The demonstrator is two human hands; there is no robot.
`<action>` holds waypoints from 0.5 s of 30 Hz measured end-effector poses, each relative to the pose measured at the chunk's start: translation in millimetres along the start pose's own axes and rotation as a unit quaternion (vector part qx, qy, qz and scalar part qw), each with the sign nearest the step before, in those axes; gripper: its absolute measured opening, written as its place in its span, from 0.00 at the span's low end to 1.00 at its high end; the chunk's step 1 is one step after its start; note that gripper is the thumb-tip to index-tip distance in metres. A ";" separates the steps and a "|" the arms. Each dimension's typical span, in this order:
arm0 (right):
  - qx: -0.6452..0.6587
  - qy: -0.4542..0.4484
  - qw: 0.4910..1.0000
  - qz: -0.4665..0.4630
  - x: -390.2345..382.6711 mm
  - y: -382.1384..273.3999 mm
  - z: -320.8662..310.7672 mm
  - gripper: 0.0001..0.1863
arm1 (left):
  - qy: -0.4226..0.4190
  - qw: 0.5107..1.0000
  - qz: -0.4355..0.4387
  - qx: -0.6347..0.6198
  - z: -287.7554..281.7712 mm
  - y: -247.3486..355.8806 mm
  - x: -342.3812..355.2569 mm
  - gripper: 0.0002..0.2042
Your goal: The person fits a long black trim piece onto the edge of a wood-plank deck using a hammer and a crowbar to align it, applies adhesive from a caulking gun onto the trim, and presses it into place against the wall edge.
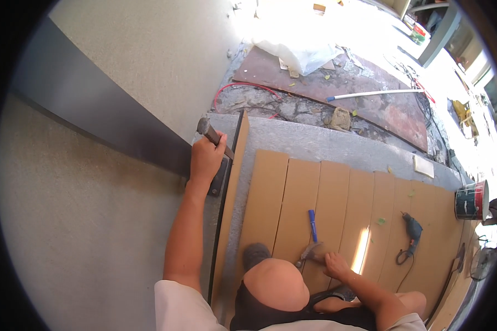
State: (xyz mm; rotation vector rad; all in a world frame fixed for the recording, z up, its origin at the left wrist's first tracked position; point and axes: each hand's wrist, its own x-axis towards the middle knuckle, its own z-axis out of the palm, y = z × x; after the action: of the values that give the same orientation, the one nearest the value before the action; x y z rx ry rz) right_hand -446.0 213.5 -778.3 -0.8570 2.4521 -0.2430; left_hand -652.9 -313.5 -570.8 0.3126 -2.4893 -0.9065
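My left hand is closed around a thick steel chisel, its blunt, worn end pointing up and away from the strip. The chisel's lower end meets a long wooden strip with a black edge, close to the dark base plate of a grey metal post. My right hand grips the handle of a claw hammer, whose head is low over the cardboard beside my knee. Just beyond the hammer head lies a blue marker.
Folded brown cardboard covers the ground in front of me. On it lies a corded power drill. A paint bucket stands at the right. Farther off are a reddish board, a white pipe, plastic sheeting and a stone.
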 end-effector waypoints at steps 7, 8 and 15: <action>0.098 -0.231 0.966 0.065 8.3 -17.5 -42.9 0.28 | -0.004 1.000 0.008 -0.002 6.2 -21.8 -8.2 0.10; 0.095 -0.232 0.966 0.068 10.3 -20.9 -50.0 0.28 | -0.003 1.000 0.007 -0.006 6.5 -24.0 -6.9 0.10; 0.227 -0.142 0.960 0.078 36.8 -74.0 -176.5 0.26 | -0.057 0.997 0.041 0.011 2.8 -30.8 1.6 0.11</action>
State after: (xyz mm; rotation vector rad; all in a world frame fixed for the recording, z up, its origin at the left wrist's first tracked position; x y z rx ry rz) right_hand -525.6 131.9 -620.2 -0.4594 2.0620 -0.5576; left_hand -654.1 -335.9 -592.3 0.1701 -2.5975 -0.8859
